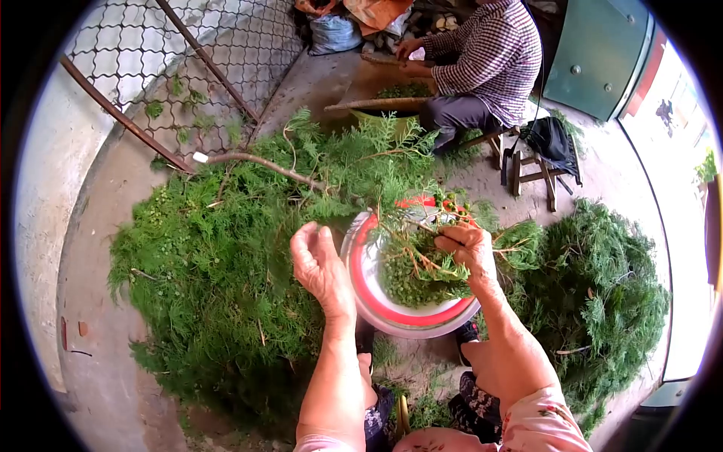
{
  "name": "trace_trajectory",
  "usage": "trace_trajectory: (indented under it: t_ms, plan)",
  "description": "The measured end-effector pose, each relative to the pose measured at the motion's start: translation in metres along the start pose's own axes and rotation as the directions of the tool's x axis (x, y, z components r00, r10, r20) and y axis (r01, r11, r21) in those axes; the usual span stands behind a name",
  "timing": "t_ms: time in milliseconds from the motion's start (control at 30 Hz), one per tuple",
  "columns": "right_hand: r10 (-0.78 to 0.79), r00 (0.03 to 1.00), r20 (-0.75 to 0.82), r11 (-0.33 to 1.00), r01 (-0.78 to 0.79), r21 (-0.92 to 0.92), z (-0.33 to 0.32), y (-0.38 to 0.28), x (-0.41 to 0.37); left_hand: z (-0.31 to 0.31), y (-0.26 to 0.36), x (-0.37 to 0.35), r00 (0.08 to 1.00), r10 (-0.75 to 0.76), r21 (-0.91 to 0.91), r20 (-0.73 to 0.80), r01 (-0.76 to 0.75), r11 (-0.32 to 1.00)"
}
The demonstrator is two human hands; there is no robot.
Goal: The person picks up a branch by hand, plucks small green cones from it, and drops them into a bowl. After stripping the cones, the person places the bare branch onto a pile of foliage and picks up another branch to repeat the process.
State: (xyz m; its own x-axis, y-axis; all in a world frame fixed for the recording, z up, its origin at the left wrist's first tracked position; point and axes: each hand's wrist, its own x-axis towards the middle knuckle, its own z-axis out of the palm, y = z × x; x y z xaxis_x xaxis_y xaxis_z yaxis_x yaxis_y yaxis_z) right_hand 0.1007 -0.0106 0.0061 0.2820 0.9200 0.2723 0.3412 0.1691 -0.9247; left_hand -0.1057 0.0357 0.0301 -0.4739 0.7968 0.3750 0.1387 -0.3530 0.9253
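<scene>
A round basin [410, 325] with a red and white inside stands between my knees, with small green cones or seeds [410, 288] in it. Over its right side, my right hand [468, 248] is closed on a leafy green branch [425, 260], whose sprigs spread above the basin. My left hand [322, 265] is raised at the basin's left edge, fingers partly bent and apart, with nothing seen in it. Behind it lies a big heap of green branches [218, 279], with a bare brown stem [260, 160] across its top.
A second heap of greenery [595, 301] lies at the right. Ahead, a person in a checkered shirt [493, 56] sits at a container with a tan rim [369, 104]. A black bag [552, 139] rests on a wooden stool [533, 177]. Wire mesh [188, 68] leans at the left wall.
</scene>
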Motion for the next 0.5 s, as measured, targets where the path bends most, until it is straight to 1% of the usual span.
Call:
trace_trajectory:
  t_ms: [33, 67, 100, 133, 167, 200, 233, 267, 300, 333, 367, 400, 433, 467, 500]
  plan:
    - [0.038, 0.999, 0.012, 0.999, -0.038, -0.037, 0.000, -0.001, -0.001, 0.000, 0.008, 0.001, 0.978, -0.192, -0.052, 0.077, 0.197, 0.979]
    - [0.023, 1.000, 0.019, 0.993, -0.020, -0.115, 0.001, -0.004, -0.002, 0.000, 0.016, 0.000, 0.914, -0.373, -0.089, 0.160, 0.390, 0.917]
    - [0.005, 1.000, 0.028, 0.981, 0.000, -0.194, 0.000, -0.010, -0.002, 0.002, -0.011, 0.000, 0.908, -0.369, -0.003, 0.200, 0.377, 0.926]
    - [-0.010, 0.999, 0.037, 0.963, 0.020, -0.268, 0.001, -0.013, -0.002, 0.007, -0.012, -0.001, 0.891, -0.402, 0.035, 0.211, 0.404, 0.914]
    - [-0.069, 0.997, 0.021, 0.963, 0.072, -0.259, 0.003, -0.011, -0.004, 0.011, -0.010, 0.001, 0.876, -0.435, 0.049, 0.208, 0.435, 0.899]
    - [-0.062, 0.997, 0.046, 0.959, 0.073, -0.273, 0.003, -0.010, -0.006, 0.013, -0.006, 0.002, 0.858, -0.470, 0.066, 0.206, 0.468, 0.882]
    - [-0.057, 0.996, 0.069, 0.955, 0.075, -0.288, 0.002, -0.010, -0.006, 0.014, -0.001, 0.001, 0.864, -0.415, -0.001, 0.284, 0.433, 0.901]
    - [-0.051, 0.995, 0.091, 0.950, 0.076, -0.303, 0.001, -0.010, -0.006, 0.014, -0.001, 0.000, 0.861, -0.419, -0.076, 0.289, 0.457, 0.886]
    - [-0.097, 0.994, 0.055, 0.937, 0.109, -0.332, 0.001, -0.009, -0.005, 0.014, -0.001, -0.002, 0.857, -0.421, -0.149, 0.295, 0.477, 0.866]
    - [-0.054, 0.997, 0.051, 0.945, 0.068, -0.321, -0.001, -0.006, -0.004, 0.013, -0.001, -0.004, 0.854, -0.423, -0.219, 0.303, 0.495, 0.841]
    - [-0.011, 0.999, 0.048, 0.950, 0.025, -0.310, -0.003, -0.003, -0.003, 0.012, -0.001, -0.006, 0.840, -0.450, -0.248, 0.302, 0.525, 0.814]
    - [0.032, 0.998, 0.046, 0.954, -0.017, -0.298, -0.004, -0.001, -0.002, 0.011, -0.001, -0.007, 0.836, -0.450, -0.230, 0.315, 0.527, 0.818]
    - [0.123, 0.991, 0.055, 0.961, -0.105, -0.255, -0.007, -0.004, -0.001, 0.009, -0.002, -0.009, 0.831, -0.449, -0.214, 0.328, 0.528, 0.822]
    - [0.103, 0.993, 0.052, 0.966, -0.087, -0.244, -0.007, -0.003, 0.000, 0.008, -0.002, -0.010, 0.826, -0.448, -0.198, 0.342, 0.530, 0.825]
    - [0.083, 0.995, 0.050, 0.970, -0.069, -0.232, -0.007, -0.001, 0.001, 0.009, 0.000, -0.010, 0.838, -0.442, -0.222, 0.320, 0.520, 0.825]
